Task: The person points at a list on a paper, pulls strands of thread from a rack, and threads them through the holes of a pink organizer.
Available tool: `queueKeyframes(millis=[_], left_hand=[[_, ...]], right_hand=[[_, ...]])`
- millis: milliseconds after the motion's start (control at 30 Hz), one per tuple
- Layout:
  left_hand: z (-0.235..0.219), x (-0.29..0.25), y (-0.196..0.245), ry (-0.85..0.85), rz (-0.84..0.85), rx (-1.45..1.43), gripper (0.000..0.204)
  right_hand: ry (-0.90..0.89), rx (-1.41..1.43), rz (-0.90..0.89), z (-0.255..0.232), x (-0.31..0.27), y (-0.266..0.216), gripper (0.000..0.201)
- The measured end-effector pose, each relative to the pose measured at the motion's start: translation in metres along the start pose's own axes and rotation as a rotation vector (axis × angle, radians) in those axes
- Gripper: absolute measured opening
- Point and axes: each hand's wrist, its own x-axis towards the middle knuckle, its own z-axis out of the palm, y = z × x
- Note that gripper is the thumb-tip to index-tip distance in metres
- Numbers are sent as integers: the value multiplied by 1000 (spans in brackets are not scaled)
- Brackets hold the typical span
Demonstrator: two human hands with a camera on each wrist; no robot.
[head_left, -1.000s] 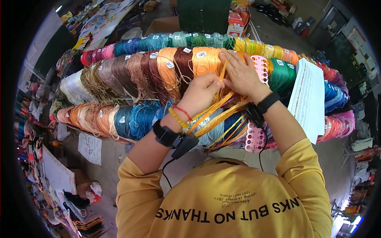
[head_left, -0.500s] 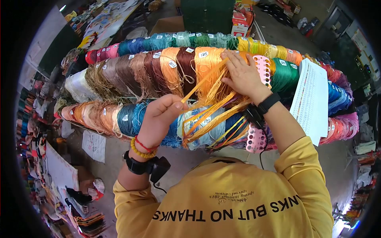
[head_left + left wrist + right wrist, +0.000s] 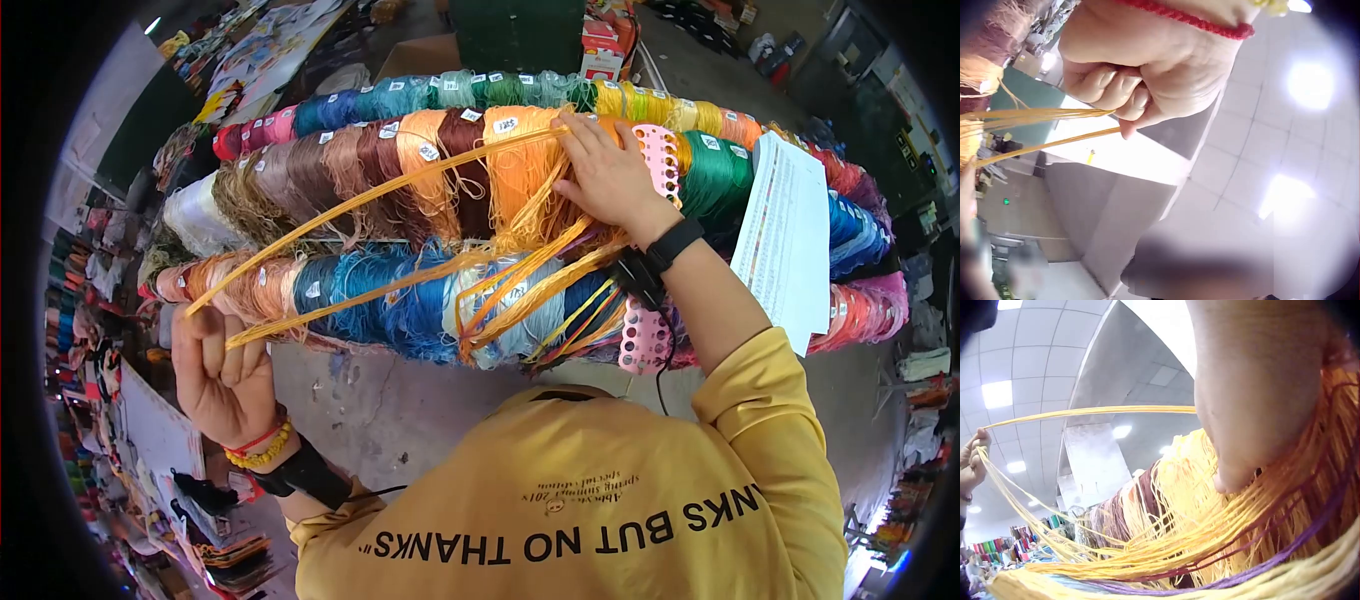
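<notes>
My left hand [image 3: 218, 362] is out at the lower left, fingers curled round a loop of yellow-orange thread [image 3: 350, 205]. Two taut strands run from it up to the right, to the orange skein [image 3: 515, 160] on the rack. The left wrist view shows the curled fingers [image 3: 1119, 87] gripping the strands [image 3: 1035, 115]. My right hand [image 3: 605, 175] lies on the orange skein with its fingers spread and fairly straight, pressing the threads where the upper strand ends. In the right wrist view the hand [image 3: 1260, 394] rests among loose orange threads [image 3: 1166, 550], and the pulled strand [image 3: 1097, 411] stretches left.
Rows of coloured thread skeins [image 3: 330, 170] fill the rack. Pink perforated cards [image 3: 660, 150] sit beside and below my right wrist. A printed paper sheet [image 3: 780, 250] hangs at the right. There is concrete floor [image 3: 390, 410] below and cluttered goods [image 3: 90, 300] at the left.
My left hand has drawn the yellow-orange thread from beside my right hand far down and to the left, stretching it taut. The right hand has stayed on the orange skein.
</notes>
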Motion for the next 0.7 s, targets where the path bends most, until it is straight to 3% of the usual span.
queueKeyframes(millis=[100,333,400,533,567,600,667,700], left_hand=[[-8,-5,4,94,-15,-51,18],[-8,6,39,40,49,-179,17],[-10,7,70,31,174,-135,12],[-25,2,148,-27,210,-95,14],[-29,2,165,29,229,-113,16],[-43,-1,196,112,161,-83,31],[-76,-6,257,101,135,-93,25],[-62,-3,266,506,221,133,28]], right_hand=[[1,6,-2,-2,2,0,63],[-16,18,15,-1,1,0,62],[-3,22,20,-1,1,0,62],[-2,20,25,1,1,0,63],[-2,25,27,0,1,0,63],[-1,28,28,-1,1,-1,64],[-15,31,35,-2,2,0,63],[-28,33,39,-1,2,0,63]])
